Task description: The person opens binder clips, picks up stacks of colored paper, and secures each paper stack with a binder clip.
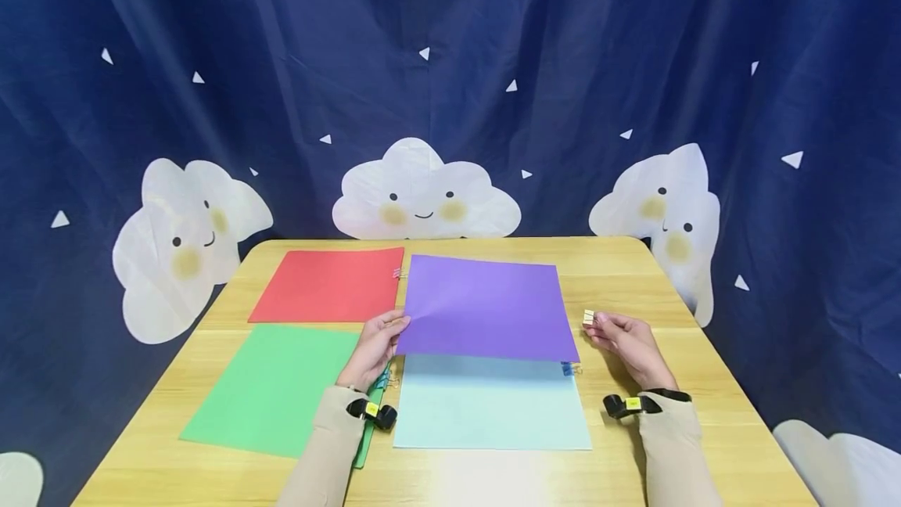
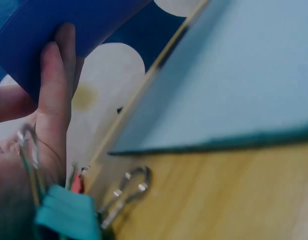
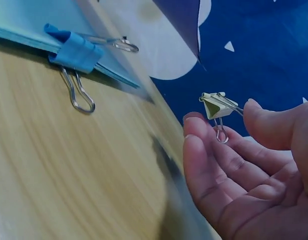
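My left hand (image 1: 375,349) pinches the left edge of a purple sheet stack (image 1: 486,307), raised above the table. Thumb and fingers lie on opposite faces of it in the left wrist view. Below and nearer to me lies a light blue paper stack (image 1: 493,407), its far part hidden by the purple. A blue binder clip (image 3: 76,52) grips the light blue stack's right edge. To the right, my right hand (image 1: 631,346) holds a pale yellow binder clip (image 3: 218,104) in the air by its wire handle, apart from the paper.
Left of the purple paper lies a red paper stack (image 1: 331,284) with a clip (image 1: 399,273) on its right edge. Nearer is a green stack (image 1: 274,390), with a teal binder clip (image 2: 66,215) under my left wrist. A patterned blue curtain (image 1: 450,100) hangs behind the wooden table (image 1: 535,483).
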The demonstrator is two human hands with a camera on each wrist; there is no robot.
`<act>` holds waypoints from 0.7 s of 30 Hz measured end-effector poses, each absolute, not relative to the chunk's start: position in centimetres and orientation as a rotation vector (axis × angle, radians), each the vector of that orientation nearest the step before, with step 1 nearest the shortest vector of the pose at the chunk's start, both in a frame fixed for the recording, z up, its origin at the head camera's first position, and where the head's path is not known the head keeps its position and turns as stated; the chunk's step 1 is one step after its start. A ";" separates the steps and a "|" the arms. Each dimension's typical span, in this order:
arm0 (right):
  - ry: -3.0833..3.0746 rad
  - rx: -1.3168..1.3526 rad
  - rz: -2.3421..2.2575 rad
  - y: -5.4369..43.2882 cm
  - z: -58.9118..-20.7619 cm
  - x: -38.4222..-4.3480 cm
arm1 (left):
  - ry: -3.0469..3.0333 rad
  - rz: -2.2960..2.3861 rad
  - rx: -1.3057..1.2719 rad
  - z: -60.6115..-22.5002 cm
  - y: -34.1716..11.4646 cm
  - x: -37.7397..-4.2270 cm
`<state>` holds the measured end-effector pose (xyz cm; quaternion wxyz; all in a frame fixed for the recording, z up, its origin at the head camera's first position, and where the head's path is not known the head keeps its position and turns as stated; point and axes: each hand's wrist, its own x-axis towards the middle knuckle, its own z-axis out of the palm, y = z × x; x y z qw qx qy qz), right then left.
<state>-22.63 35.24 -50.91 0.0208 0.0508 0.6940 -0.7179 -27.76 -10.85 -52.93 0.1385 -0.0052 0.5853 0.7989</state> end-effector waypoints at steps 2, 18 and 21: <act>2.141 0.168 -2.255 35.1 -50.9 -22.7 | 1.695 2.310 -0.004 -53.0 -10.8 -27.6; 2.102 0.215 -2.336 33.7 -50.0 -23.0 | 1.714 2.267 0.060 -51.9 -10.7 -27.1; 2.099 0.226 -2.330 33.5 -50.0 -23.1 | 1.712 2.268 0.061 -51.9 -10.8 -27.0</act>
